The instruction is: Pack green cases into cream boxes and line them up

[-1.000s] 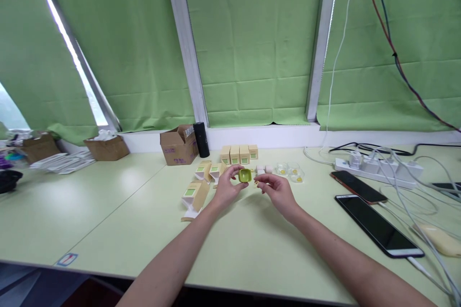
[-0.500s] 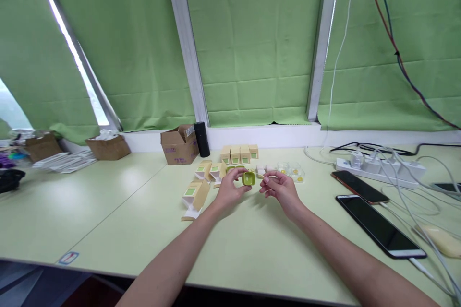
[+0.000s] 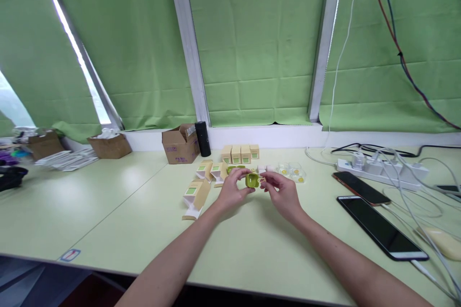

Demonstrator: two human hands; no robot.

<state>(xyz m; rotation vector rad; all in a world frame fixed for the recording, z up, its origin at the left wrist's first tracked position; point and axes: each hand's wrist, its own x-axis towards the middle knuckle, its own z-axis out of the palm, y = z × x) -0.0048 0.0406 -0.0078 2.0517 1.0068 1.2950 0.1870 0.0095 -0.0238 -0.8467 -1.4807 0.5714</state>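
Observation:
Between thumb and fingers, my left hand (image 3: pixel 232 190) grips a small green square cup (image 3: pixel 252 181), its hollow side turned towards me. Close at the cup's right side, my right hand (image 3: pixel 283 193) pinches a small pale piece (image 3: pixel 261 181) with a darker middle; its exact kind is too small to tell. Behind my left hand lies another green piece (image 3: pixel 232 169), partly covered by the fingers. Opened cream cartons with green windows (image 3: pixel 196 194) lie left of my left hand. Small whitish-pink blocks (image 3: pixel 265 168) sit just behind my right hand.
Closed cream boxes (image 3: pixel 240 153) stand in a row at the back. Clear cups with yellow bits (image 3: pixel 296 172) are right of them. A cardboard box (image 3: pixel 180 145) and black cylinder (image 3: pixel 202 139) stand back left. Phones (image 3: pixel 382 227), cables and a power strip (image 3: pixel 380 172) occupy the right.
My right hand has brought the small pale piece up to the green cup's right edge. The cup has turned slightly in my left hand and shifted a little right.

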